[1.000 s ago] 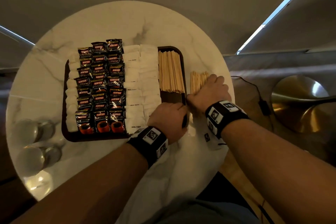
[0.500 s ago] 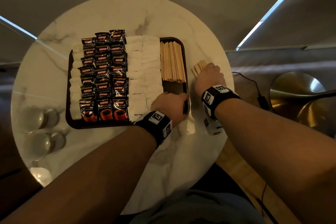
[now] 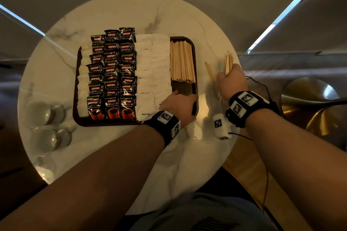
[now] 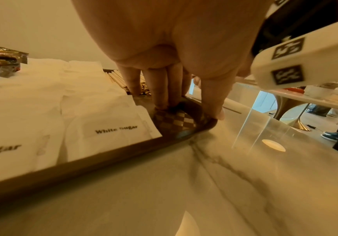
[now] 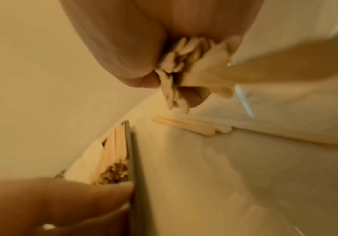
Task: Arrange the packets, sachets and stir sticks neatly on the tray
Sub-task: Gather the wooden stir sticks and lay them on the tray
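A dark tray [image 3: 78, 118] on the round marble table holds rows of black Kopiko coffee packets [image 3: 112, 73], white sugar sachets [image 3: 152, 65] and a bundle of wooden stir sticks [image 3: 181, 62] at its right end. My left hand [image 3: 180, 108] grips the tray's near right corner [image 4: 202, 126], fingers inside, thumb outside on the rim. My right hand [image 3: 231, 80] is lifted off the table to the right of the tray and grips a bunch of stir sticks [image 3: 228, 63] [image 5: 176, 67]. A few loose sticks [image 3: 210, 74] [image 5: 196, 126] lie on the table beside it.
Two upturned clear glasses [image 3: 40, 112] [image 3: 45, 140] stand at the table's left edge. A small white marker box [image 3: 220, 125] with a cable lies near the table's right edge. A brass lamp base [image 3: 311, 103] stands on the floor to the right.
My right hand has closed round a bunch of stir sticks and raised them off the table, leaving a few behind. The left hand stays on the tray corner.
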Demonstrator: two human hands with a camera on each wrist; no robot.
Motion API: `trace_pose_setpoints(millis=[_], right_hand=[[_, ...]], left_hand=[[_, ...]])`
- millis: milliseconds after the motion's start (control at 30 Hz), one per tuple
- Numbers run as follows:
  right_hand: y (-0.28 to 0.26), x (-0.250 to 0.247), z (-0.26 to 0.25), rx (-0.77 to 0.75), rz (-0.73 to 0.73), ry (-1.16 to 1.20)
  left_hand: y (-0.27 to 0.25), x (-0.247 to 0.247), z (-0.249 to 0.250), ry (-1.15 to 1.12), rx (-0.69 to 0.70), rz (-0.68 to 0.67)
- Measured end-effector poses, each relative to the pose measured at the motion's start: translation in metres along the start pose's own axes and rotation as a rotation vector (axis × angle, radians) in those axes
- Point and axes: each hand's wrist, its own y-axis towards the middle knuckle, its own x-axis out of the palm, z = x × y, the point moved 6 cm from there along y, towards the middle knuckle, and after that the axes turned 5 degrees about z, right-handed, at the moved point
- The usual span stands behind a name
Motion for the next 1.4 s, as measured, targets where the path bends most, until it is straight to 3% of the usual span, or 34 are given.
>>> trace_pose_setpoints(millis=[67,167,233,300,367,433,500,600,833,1067,1267,1400], right_hand=[[-0.015,-0.010,-0.001,0.011,-0.091,0.179],[-0.041,-0.015,-0.011,0.067,-0.308,0.521],[-0.060,-0.014,-0.024,0.105,-0.450,0.730],[-0.082,-0.013,-0.044,0.103,-0.593,0.824],[-0.108,-0.010,-0.063,0.077,-0.779,0.842],[-0.131,-0.007,-0.081,0.040,-0.969,0.830],[-0.148,-0.005,-0.096,-0.013,-1.097,0.811],[-0.160,-0.001,-0.109,-0.028,-1.166,0.762],[-0.173,0.019,-0.120,0.110,-1.362,0.722],[-0.173,0.040,-0.115,0.196,-1.418,0.588],[-0.175,0.055,-0.110,0.346,-1.467,0.651],[-0.166,0.058,-0.108,0.365,-1.331,0.621]], left_hand=[[-0.004,-0.005,-0.001,-0.048,0.045,0.061],[-0.019,-0.026,-0.009,-0.248,0.006,0.333],[-0.032,-0.042,-0.021,-0.508,-0.098,0.552],[-0.041,-0.056,-0.027,-0.827,-0.149,0.658],[-0.044,-0.065,-0.024,-1.138,-0.116,0.568],[-0.046,-0.072,-0.013,-1.403,0.001,0.363],[-0.054,-0.077,-0.008,-1.528,0.114,0.205],[-0.069,-0.082,-0.009,-1.513,0.212,0.119],[-0.092,-0.078,-0.025,-1.575,-0.032,0.248],[-0.111,-0.084,-0.060,-1.763,-0.197,0.659],[-0.115,-0.096,-0.086,-2.005,-0.281,0.942],[-0.120,-0.105,-0.099,-2.051,-0.326,1.040]])
